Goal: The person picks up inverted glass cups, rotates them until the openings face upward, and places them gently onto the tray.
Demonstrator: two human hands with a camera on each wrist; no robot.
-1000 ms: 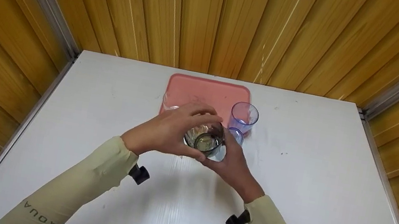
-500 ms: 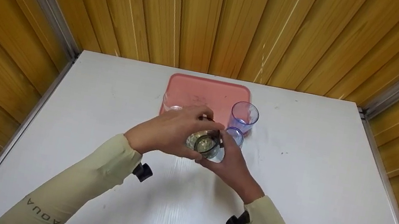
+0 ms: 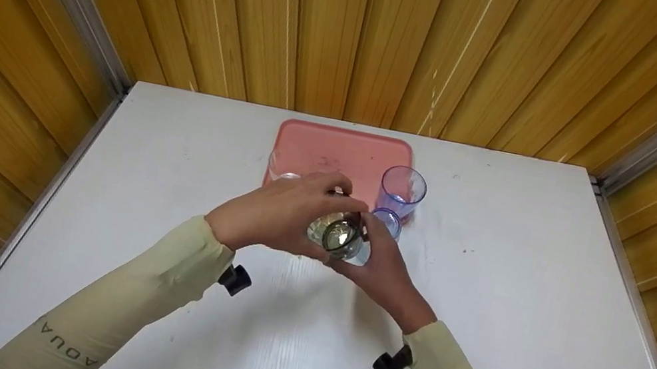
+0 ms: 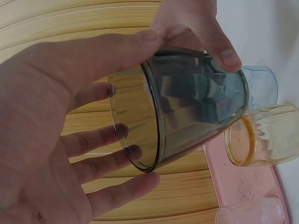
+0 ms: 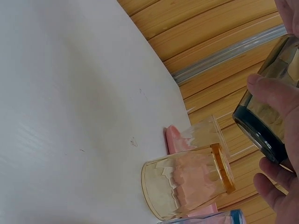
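dark glass held between two hands in front of a pink tray

from the left, a pale sleeve with dark lettering leads to the left hand. its grip is parted to the width of the dark glass and has hold of it by the rim, thumb on the near wall, some fingertips showing through the tint. past the knuckles, partly hidden, a clear glass shows at the tray's left side. then the dark glass, tilted and held off the counter, mouth toward the left palm. an amber glass, plain in the wrist views, stands base up near the tray. next, the right hand has its grip around the dark glass toward the base, thumb along the wall. just beyond, a blue glass stands base up, partly covered, and a violet-blue glass sits mouth up at the tray's right edge.
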